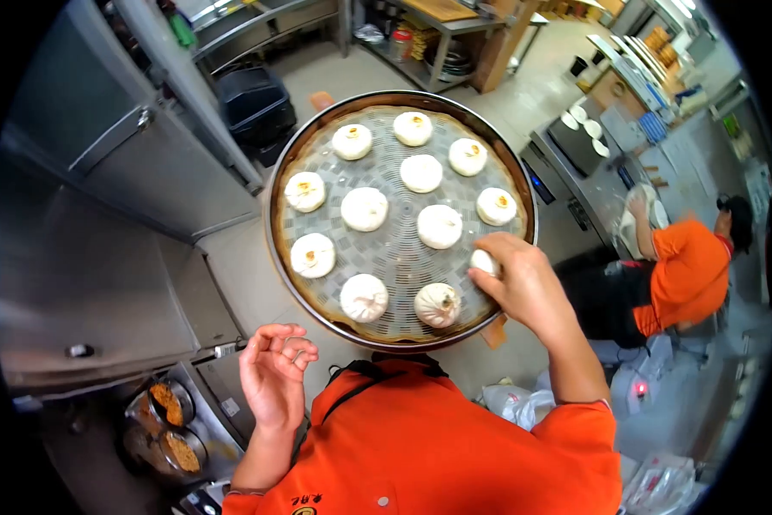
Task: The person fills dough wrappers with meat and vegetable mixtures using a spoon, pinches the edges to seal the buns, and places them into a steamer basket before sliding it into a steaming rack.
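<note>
Kitchen tiles below, a co-worker bent over the desk at right; front and centre, a round steamer tray carries eleven white buns; the right hand pinches another bun between thumb and fingers, inside the right rim; the left hand hovers near the lower-left rim, fingers loosely curled and slightly parted.

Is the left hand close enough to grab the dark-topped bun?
Probably yes: the left hand looks empty and nothing covers the dark-topped bun, though it must clear the tray's rim.
</note>
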`<state>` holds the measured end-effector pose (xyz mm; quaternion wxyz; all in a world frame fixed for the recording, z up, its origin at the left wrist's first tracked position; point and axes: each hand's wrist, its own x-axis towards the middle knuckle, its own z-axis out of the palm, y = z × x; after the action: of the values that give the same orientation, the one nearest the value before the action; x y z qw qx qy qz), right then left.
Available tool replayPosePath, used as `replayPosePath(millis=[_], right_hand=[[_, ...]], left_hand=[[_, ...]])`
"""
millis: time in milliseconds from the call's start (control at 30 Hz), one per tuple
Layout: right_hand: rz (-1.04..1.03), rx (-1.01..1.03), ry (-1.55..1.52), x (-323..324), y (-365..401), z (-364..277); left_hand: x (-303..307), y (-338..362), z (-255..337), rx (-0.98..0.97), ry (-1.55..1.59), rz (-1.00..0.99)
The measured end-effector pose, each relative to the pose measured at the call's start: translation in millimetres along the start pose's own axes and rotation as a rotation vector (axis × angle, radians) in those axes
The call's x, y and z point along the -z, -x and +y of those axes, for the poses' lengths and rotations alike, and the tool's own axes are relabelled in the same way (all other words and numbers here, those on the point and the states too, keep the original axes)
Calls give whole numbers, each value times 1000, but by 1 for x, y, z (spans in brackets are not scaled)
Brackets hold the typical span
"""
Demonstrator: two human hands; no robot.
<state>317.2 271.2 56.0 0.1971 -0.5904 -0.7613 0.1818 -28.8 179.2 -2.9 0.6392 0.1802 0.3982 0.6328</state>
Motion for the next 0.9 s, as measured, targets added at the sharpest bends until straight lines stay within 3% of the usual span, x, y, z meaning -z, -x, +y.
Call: replayPosePath(millis=[67,233,267,300,333,367,400,433,467,500,533,567,667,733,833,900], right_hand=[[-136,-80,49,1,0,1],[179,70,100,-3,19,-21],[185,146,41,-3,30,-12],[179,109,-297,-16,37,-3],[157,276,-169,0,42,-119],[-33,186,-371,-9,56,-123],[-331,131,-711,-33,60,-75],[-194,272,-540,-65,66,-112],[-333,-12,-636,-98,74,-112],[-557,173,-698,-116,71,-158],[-719,193,-733,-157,65,-157],[-735,253,-733,-171,81,-204],[-930,378,-546,-227,100,-246],[-1005,477,-424,-253,121,-287],[-1154,407,-399,-302,161,-339],[-1201,526,-296,-328,184,-370]], left_hand=[[5,7,-2,-6,5,12],[32,27,-11,15,7,-22],[36,33,-10,48,13,29],[43,43,-10,12,65,27],[49,53,-8,2,54,70],[60,62,-10,-16,67,110],[73,73,-11,-26,83,134],[86,88,-9,-67,105,170],[100,98,-6,-107,122,214],[119,117,-3,-151,153,257],[138,133,0,-184,166,293],[165,153,3,-272,180,375],[263,239,30,-525,58,741],[349,315,46,-661,-276,1194],[483,448,75,-798,-629,1781],[574,539,80,-533,-841,2094]])
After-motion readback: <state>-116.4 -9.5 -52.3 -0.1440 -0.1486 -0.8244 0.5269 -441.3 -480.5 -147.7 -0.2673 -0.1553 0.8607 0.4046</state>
